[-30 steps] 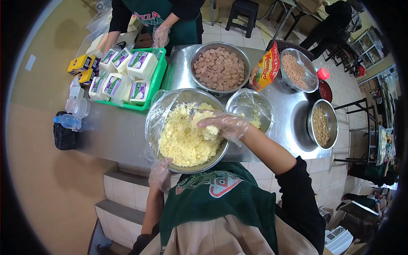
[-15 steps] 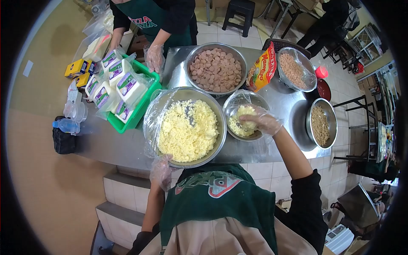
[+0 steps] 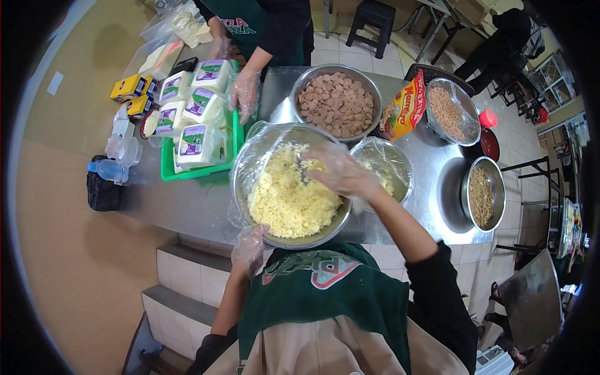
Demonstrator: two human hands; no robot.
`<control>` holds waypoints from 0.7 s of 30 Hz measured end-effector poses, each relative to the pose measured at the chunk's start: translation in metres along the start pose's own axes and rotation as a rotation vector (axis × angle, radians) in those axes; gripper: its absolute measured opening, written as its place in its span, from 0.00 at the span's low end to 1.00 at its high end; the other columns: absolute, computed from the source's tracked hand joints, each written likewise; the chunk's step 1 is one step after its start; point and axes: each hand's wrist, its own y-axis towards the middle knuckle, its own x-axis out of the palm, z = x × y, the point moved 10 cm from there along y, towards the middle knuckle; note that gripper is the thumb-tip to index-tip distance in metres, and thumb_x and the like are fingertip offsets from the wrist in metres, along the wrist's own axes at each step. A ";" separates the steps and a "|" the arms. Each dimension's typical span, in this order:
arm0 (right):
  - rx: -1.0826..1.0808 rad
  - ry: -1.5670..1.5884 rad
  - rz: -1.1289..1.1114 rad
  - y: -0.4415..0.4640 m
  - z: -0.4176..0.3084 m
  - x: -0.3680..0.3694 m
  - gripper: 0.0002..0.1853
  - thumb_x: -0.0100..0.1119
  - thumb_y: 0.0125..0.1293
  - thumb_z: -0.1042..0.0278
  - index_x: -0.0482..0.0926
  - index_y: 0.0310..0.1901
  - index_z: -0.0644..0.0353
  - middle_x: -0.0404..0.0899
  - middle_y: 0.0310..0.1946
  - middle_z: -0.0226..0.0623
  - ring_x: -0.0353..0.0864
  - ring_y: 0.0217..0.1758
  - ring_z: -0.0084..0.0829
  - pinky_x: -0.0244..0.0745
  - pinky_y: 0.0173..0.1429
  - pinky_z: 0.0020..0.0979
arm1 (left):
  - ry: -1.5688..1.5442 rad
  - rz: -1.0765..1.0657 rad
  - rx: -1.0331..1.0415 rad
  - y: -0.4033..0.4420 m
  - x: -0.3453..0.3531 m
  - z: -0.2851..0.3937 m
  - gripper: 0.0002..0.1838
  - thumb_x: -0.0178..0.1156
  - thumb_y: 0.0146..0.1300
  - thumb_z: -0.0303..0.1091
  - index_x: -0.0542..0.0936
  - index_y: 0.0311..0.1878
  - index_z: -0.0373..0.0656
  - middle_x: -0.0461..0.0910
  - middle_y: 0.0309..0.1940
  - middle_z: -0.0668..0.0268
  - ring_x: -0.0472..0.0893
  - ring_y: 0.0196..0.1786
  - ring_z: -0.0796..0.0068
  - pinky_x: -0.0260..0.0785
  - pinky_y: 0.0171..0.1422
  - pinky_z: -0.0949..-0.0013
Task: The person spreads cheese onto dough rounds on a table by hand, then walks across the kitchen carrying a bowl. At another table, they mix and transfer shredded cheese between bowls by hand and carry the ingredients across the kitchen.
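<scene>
A large metal bowl [image 3: 347, 220] of grated pale-yellow cheese [image 3: 290, 200] stands at the table's front edge, with clear plastic film over its left and far rim. At its near left rim, my left hand [image 3: 250, 249] in a clear plastic glove grips the edge. My right hand [image 3: 344, 172], also gloved and blurred by motion, is over the right side of this bowl with its fingers stretched toward the cheese; nothing shows in it. Partly behind my right wrist is a smaller metal bowl [image 3: 406, 167] with some of the same cheese in it.
Behind stand a bowl of sliced sausage [image 3: 337, 103], a yellow-red bag [image 3: 403, 111] and a bowl of pinkish crumbled food [image 3: 447, 112]. Another crumb-filled bowl [image 3: 481, 195] is at right. A co-worker's gloved hand [image 3: 245, 94] touches the green crate [image 3: 170, 164] of white packages.
My right hand has moved left from the smaller bowl, where it held cheese, to over the large bowl. The packages and the co-worker's hands have shifted. The whole view has shifted slightly.
</scene>
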 end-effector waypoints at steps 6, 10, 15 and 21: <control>-0.089 0.067 -0.577 0.037 -0.059 0.126 0.31 0.35 0.64 0.39 0.73 0.49 0.60 0.71 0.51 0.51 0.69 0.57 0.44 0.59 0.64 0.42 | 0.286 -0.036 0.014 -0.016 0.007 0.030 0.18 0.56 0.58 0.39 0.76 0.45 0.34 0.78 0.39 0.58 0.76 0.44 0.68 0.66 0.53 0.69; -0.371 0.030 -0.693 -0.014 -0.094 0.119 0.30 0.38 0.63 0.38 0.74 0.46 0.60 0.73 0.47 0.47 0.73 0.51 0.43 0.65 0.59 0.41 | 0.051 -0.111 -0.069 -0.018 0.004 0.018 0.17 0.58 0.55 0.36 0.77 0.44 0.33 0.78 0.39 0.60 0.75 0.43 0.70 0.66 0.51 0.70; -0.327 0.133 -0.574 0.009 -0.068 0.068 0.33 0.42 0.60 0.33 0.74 0.47 0.60 0.71 0.51 0.47 0.69 0.56 0.44 0.62 0.62 0.39 | 0.278 -0.054 0.001 -0.037 0.005 0.051 0.17 0.59 0.54 0.35 0.77 0.43 0.34 0.78 0.38 0.61 0.75 0.41 0.71 0.66 0.49 0.70; -0.098 -0.121 -0.618 -0.028 -0.045 0.095 0.45 0.45 0.54 0.28 0.56 0.65 0.55 0.58 0.62 0.48 0.55 0.66 0.47 0.50 0.70 0.41 | 0.509 -0.032 0.052 -0.025 -0.009 0.036 0.20 0.55 0.56 0.45 0.79 0.42 0.38 0.78 0.40 0.55 0.76 0.44 0.61 0.64 0.53 0.65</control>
